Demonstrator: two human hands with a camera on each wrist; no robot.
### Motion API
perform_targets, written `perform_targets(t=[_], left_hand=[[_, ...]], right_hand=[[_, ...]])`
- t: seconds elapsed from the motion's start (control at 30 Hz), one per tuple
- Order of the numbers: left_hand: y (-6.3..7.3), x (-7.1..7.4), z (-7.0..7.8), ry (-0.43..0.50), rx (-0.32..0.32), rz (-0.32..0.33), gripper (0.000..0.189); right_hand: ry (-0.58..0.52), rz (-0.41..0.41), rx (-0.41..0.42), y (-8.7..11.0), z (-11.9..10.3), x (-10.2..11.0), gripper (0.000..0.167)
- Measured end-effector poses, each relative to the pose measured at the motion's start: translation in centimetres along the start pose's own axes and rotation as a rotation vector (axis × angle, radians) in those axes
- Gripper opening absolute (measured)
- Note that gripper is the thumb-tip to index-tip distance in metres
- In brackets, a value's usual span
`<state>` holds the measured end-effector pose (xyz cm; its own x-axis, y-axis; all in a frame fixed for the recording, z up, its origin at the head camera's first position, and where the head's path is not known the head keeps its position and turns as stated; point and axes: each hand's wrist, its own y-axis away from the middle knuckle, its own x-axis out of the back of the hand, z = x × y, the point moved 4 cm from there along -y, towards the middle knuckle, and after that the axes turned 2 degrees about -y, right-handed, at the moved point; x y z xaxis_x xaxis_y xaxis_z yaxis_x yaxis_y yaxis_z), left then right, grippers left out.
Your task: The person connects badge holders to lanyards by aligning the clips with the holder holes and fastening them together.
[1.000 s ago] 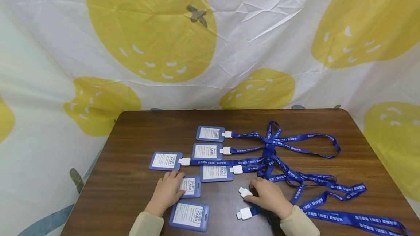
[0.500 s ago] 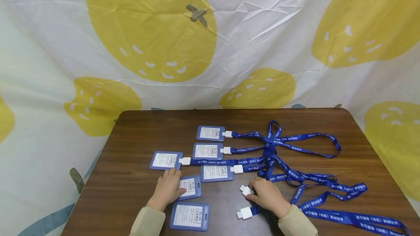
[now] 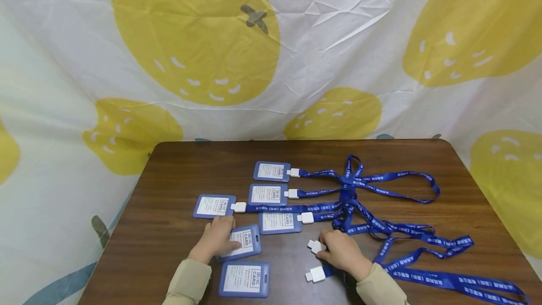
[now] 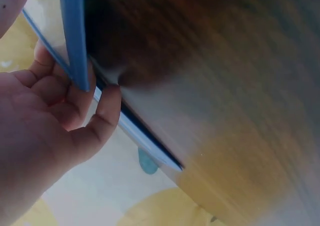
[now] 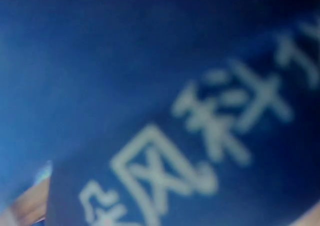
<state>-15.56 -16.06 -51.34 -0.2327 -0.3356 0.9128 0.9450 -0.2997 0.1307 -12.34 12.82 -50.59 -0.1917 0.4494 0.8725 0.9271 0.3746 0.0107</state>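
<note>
In the head view my left hand (image 3: 213, 239) grips a blue ID card holder (image 3: 250, 240) by its left part, thumb on the card's face. The left wrist view shows this badge holder (image 4: 75, 40) edge-on and raised at a tilt between thumb and fingers. My right hand (image 3: 344, 252) pinches the white plastic clip (image 3: 314, 246) of a blue lanyard, its tip pointing left toward the holder, with a gap between. Printed lanyard strap (image 5: 150, 176) fills the right wrist view, blurred. A second loose card holder (image 3: 243, 279) lies below the left hand.
Another white clip (image 3: 315, 274) lies below the right hand. Several card holders clipped to lanyards, such as the top one (image 3: 271, 171), lie farther back. Tangled blue straps (image 3: 349, 192) spread over the right of the brown table (image 3: 182, 168). A patterned cloth (image 3: 296, 36) hangs behind.
The held card holder has tilted a little, its lower left corner now showing beneath the left hand. My right hand and its clip have barely shifted.
</note>
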Motion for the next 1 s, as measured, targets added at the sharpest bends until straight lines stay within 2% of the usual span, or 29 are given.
perform_targets(t=[0.1,0.23,0.37,0.47,0.7,0.87,1.0], left_hand=[[0.0,0.1,-0.2,0.023,-0.012,0.004,0.041],[-0.1,0.2,-0.6,0.153,-0.032,0.018,0.036],[-0.1,0.5,-0.9,0.283,-0.100,0.067,0.026],[0.0,0.9,-0.8,0.324,-0.135,0.090,0.021],[-0.1,1.7,-0.4,0.360,-0.114,0.102,0.018],[-0.3,1.9,0.2,0.399,-0.129,0.152,0.020],[-0.7,2.2,0.9,0.471,-0.158,0.180,0.021]], right_hand=[[-0.008,-0.003,0.006,0.0,0.0,0.0,0.028],[-0.047,-0.005,0.030,0.1,0.0,0.2,0.025],[-0.120,-0.002,0.063,0.1,0.2,0.5,0.022],[-0.158,-0.004,0.077,0.1,0.4,0.6,0.020],[-0.233,-0.018,0.084,-0.1,0.5,0.8,0.014],[-0.324,-0.023,0.094,-0.2,0.5,1.3,0.010],[-0.395,-0.050,0.085,-0.4,0.4,1.5,0.009]])
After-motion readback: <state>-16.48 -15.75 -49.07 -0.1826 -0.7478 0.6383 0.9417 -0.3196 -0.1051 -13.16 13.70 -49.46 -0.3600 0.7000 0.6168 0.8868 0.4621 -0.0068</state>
